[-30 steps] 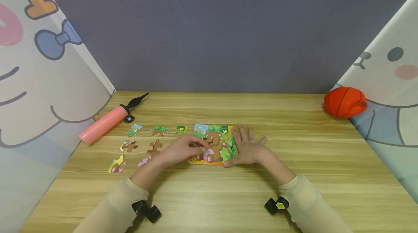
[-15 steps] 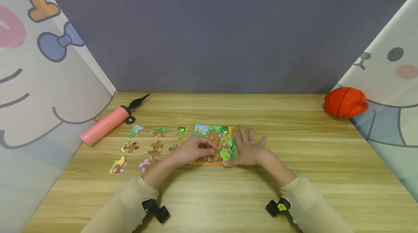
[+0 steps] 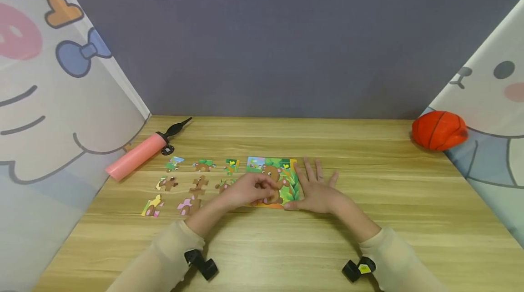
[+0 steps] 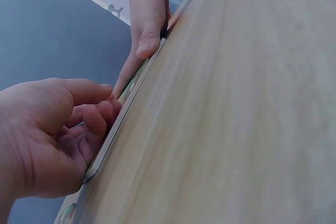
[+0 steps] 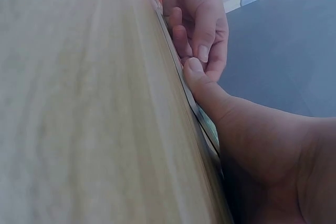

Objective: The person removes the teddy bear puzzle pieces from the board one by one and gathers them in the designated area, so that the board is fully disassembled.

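Note:
A puzzle board (image 3: 267, 163) with a printed brown bear lies flat on the wooden table (image 3: 266, 246). My left hand (image 3: 249, 188) is over its left half, fingers curled and thumb close to the forefinger, fingertips right at the picture. In the left wrist view the left hand (image 4: 47, 135) hides what is between its fingertips, so I cannot tell whether they hold a piece. My right hand (image 3: 317, 192) rests flat at the board's right edge, fingers spread, thumb (image 5: 197, 72) along the near edge. Several loose puzzle pieces (image 3: 199, 184) lie in rows to the left.
A pink hand pump (image 3: 137, 156) with a black nozzle lies at the back left, beside a small black disc (image 3: 168, 150). A crumpled red ball (image 3: 439, 130) sits at the back right. A dark panel (image 3: 278, 46) stands behind the table, between printed side walls.
My left hand has moved right across the board, uncovering more loose pieces behind it. My right hand keeps its place on the board. The whole view has shifted slightly.

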`<state>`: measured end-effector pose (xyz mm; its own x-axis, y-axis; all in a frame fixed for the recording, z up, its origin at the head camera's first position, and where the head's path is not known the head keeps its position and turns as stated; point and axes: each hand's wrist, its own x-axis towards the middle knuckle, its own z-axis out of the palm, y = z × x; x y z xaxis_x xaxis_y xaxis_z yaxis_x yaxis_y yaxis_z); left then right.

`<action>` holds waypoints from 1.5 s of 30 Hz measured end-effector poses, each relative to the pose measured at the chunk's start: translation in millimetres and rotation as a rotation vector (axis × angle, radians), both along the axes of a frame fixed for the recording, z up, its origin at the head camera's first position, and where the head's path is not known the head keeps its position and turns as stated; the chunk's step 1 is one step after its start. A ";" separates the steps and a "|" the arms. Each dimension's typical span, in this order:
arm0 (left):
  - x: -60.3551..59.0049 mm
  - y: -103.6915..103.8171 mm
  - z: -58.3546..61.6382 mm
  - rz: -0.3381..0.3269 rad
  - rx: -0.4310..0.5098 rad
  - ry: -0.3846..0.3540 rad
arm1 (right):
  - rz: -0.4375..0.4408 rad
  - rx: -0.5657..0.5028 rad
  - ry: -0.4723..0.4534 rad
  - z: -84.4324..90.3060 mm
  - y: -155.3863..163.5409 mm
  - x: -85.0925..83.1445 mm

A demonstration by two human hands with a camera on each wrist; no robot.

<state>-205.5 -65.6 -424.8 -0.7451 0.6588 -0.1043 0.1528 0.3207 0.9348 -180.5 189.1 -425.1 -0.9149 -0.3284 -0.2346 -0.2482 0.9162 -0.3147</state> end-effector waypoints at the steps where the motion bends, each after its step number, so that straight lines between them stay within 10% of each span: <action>1: 0.4 0.8 0.5 0.001 -0.004 0.000 | -0.001 0.003 0.004 -1.1 0.5 0.2; 28: 3.0 13.7 5.3 0.043 0.019 -0.065 | -0.005 -0.005 -0.025 6.4 -2.6 2.3; 45: 9.0 22.9 4.3 0.214 0.057 -0.150 | -0.010 -0.019 -0.031 6.3 -1.2 1.3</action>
